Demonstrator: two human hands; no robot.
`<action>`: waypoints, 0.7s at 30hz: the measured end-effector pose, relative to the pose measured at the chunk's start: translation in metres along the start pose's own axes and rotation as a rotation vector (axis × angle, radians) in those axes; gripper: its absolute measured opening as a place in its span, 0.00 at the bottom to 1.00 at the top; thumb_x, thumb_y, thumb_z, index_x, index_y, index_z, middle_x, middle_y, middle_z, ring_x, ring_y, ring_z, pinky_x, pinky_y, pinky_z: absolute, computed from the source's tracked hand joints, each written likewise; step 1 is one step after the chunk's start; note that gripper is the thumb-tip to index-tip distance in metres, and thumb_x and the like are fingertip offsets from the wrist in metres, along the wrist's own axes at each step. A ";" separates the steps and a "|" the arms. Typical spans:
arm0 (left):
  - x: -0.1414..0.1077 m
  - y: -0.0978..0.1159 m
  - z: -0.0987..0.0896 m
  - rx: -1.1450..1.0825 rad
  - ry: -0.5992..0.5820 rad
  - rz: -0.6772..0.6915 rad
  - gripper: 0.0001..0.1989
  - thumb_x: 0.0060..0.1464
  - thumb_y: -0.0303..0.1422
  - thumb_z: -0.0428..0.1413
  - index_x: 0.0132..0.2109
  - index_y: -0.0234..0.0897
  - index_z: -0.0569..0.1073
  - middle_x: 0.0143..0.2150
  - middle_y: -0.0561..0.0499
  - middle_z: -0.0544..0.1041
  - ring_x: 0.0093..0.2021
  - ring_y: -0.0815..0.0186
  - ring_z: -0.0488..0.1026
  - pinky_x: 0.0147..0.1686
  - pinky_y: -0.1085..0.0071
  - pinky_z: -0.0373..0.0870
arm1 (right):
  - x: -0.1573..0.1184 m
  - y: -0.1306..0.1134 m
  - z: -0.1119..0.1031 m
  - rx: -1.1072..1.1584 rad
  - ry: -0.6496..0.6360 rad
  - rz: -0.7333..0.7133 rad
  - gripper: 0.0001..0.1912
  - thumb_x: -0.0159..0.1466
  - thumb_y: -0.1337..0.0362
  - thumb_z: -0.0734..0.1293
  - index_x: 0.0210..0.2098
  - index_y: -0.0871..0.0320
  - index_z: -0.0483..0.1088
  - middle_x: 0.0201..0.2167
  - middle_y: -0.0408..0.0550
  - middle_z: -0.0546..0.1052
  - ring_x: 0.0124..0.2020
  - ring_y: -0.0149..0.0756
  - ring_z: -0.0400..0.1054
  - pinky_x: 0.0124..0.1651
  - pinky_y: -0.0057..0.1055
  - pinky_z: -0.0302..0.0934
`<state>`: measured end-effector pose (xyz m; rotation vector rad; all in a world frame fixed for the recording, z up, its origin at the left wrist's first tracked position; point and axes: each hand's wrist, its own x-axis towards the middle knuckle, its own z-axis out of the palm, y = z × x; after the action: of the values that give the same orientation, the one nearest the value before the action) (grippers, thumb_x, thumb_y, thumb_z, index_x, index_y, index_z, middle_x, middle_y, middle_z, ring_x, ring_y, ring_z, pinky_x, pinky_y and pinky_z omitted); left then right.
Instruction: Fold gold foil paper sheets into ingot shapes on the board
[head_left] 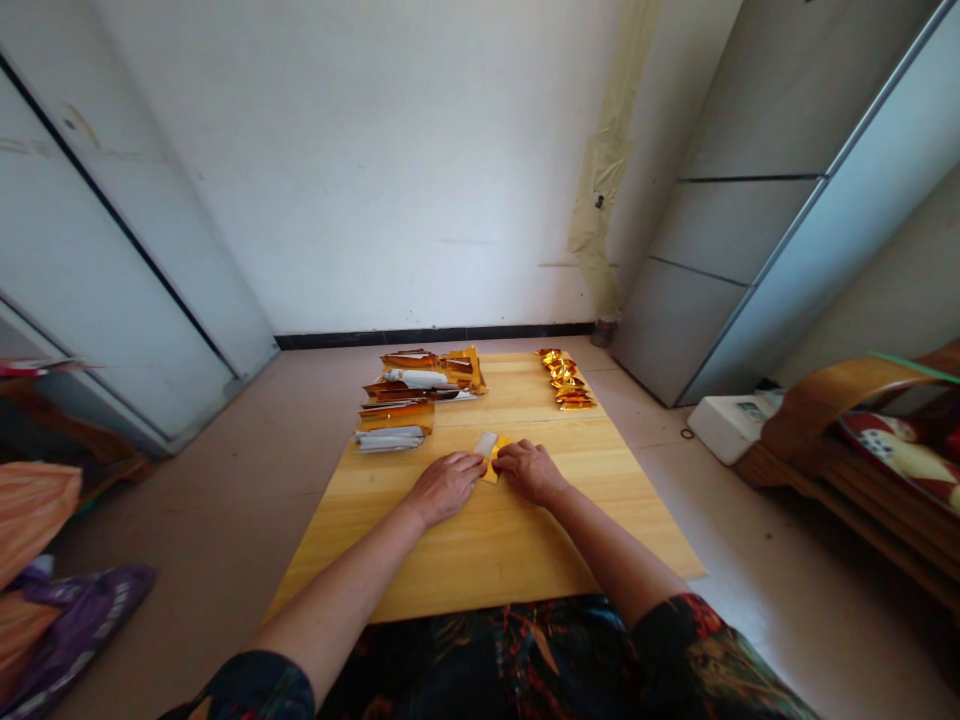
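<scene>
A small sheet of gold foil paper [490,468] lies on the wooden table in front of me, with a whitish part [486,444] at its upper left. At its left edge, my left hand [448,486] has its fingers closed on the paper. From the right, my right hand [531,470] presses and grips the other side with bent fingers. Both thumbs are close together near the sheet's lower part, and the fingertips partly hide it. Farther back to the right is a row of shiny folded gold foil pieces [564,380].
Stacks of gold and white paper [397,418] lie at the table's [450,570] back left, several bundles deep. A wall stands behind the table. To the right are a grey fridge [705,240], a white box [724,428] and a wooden seat [817,450]. A purple bag [90,625] lies left.
</scene>
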<state>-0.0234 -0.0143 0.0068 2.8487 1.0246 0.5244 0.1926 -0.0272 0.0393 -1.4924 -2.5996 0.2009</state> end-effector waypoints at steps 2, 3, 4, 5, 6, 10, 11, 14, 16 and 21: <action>-0.001 0.000 0.000 -0.012 0.001 -0.004 0.18 0.57 0.26 0.47 0.54 0.40 0.69 0.54 0.47 0.72 0.55 0.64 0.66 0.57 0.63 0.63 | 0.000 0.001 0.002 -0.002 -0.001 0.007 0.13 0.67 0.59 0.57 0.46 0.42 0.70 0.51 0.42 0.71 0.50 0.38 0.59 0.46 0.35 0.53; -0.001 0.000 0.000 -0.016 0.001 -0.006 0.18 0.57 0.26 0.48 0.54 0.40 0.69 0.54 0.48 0.72 0.55 0.64 0.66 0.57 0.63 0.63 | 0.000 0.002 0.003 -0.003 -0.002 0.011 0.13 0.67 0.59 0.57 0.46 0.42 0.70 0.51 0.42 0.71 0.50 0.38 0.59 0.47 0.35 0.53; -0.002 0.001 0.000 -0.017 0.001 -0.010 0.19 0.56 0.26 0.48 0.54 0.40 0.69 0.54 0.48 0.72 0.56 0.64 0.66 0.57 0.63 0.63 | 0.000 0.002 0.003 -0.003 -0.003 0.015 0.13 0.67 0.59 0.57 0.46 0.41 0.70 0.51 0.42 0.70 0.50 0.39 0.59 0.47 0.35 0.53; -0.002 0.001 -0.001 -0.015 0.003 -0.015 0.19 0.56 0.26 0.48 0.54 0.40 0.69 0.55 0.48 0.72 0.56 0.64 0.66 0.58 0.63 0.63 | 0.000 0.002 0.003 -0.003 -0.004 0.018 0.13 0.67 0.59 0.57 0.46 0.41 0.70 0.52 0.42 0.70 0.50 0.39 0.59 0.47 0.35 0.53; -0.003 0.001 -0.001 -0.012 0.006 -0.019 0.19 0.56 0.26 0.48 0.54 0.40 0.69 0.55 0.48 0.71 0.56 0.64 0.66 0.58 0.62 0.62 | 0.000 0.002 0.002 -0.003 -0.005 0.019 0.14 0.67 0.59 0.57 0.47 0.41 0.70 0.52 0.42 0.70 0.50 0.39 0.59 0.47 0.35 0.53; -0.006 -0.001 -0.001 -0.008 0.006 -0.002 0.20 0.56 0.27 0.48 0.56 0.40 0.68 0.57 0.47 0.70 0.58 0.63 0.64 0.59 0.61 0.61 | 0.000 0.001 0.000 0.005 -0.006 0.008 0.14 0.67 0.59 0.56 0.46 0.41 0.70 0.51 0.42 0.71 0.50 0.39 0.59 0.47 0.35 0.53; -0.007 -0.003 0.000 -0.008 0.002 0.008 0.20 0.57 0.27 0.48 0.56 0.40 0.68 0.57 0.47 0.70 0.58 0.63 0.64 0.60 0.61 0.60 | 0.000 0.001 0.000 0.008 -0.003 0.006 0.14 0.67 0.59 0.56 0.46 0.41 0.70 0.51 0.42 0.71 0.50 0.39 0.59 0.46 0.35 0.53; -0.008 -0.007 0.002 -0.008 0.001 0.025 0.20 0.57 0.28 0.48 0.56 0.40 0.68 0.57 0.47 0.70 0.58 0.63 0.64 0.60 0.61 0.60 | 0.000 0.001 -0.001 0.016 0.003 0.010 0.14 0.67 0.59 0.56 0.46 0.41 0.70 0.50 0.41 0.71 0.50 0.39 0.59 0.46 0.35 0.53; -0.009 -0.009 0.005 -0.008 0.013 0.025 0.20 0.57 0.28 0.48 0.56 0.40 0.68 0.57 0.47 0.69 0.59 0.63 0.64 0.60 0.61 0.60 | 0.000 0.000 -0.001 0.015 -0.001 0.014 0.14 0.67 0.59 0.56 0.46 0.41 0.70 0.50 0.42 0.71 0.49 0.39 0.59 0.46 0.35 0.53; -0.012 -0.011 0.008 -0.013 0.029 0.029 0.20 0.57 0.28 0.48 0.57 0.40 0.67 0.58 0.46 0.69 0.59 0.62 0.63 0.60 0.60 0.60 | 0.000 -0.002 -0.005 0.010 -0.024 0.010 0.13 0.67 0.60 0.56 0.45 0.43 0.70 0.49 0.43 0.72 0.50 0.39 0.59 0.46 0.35 0.53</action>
<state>-0.0358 -0.0131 -0.0066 2.8567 0.9825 0.5739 0.1925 -0.0280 0.0447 -1.5094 -2.6054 0.2341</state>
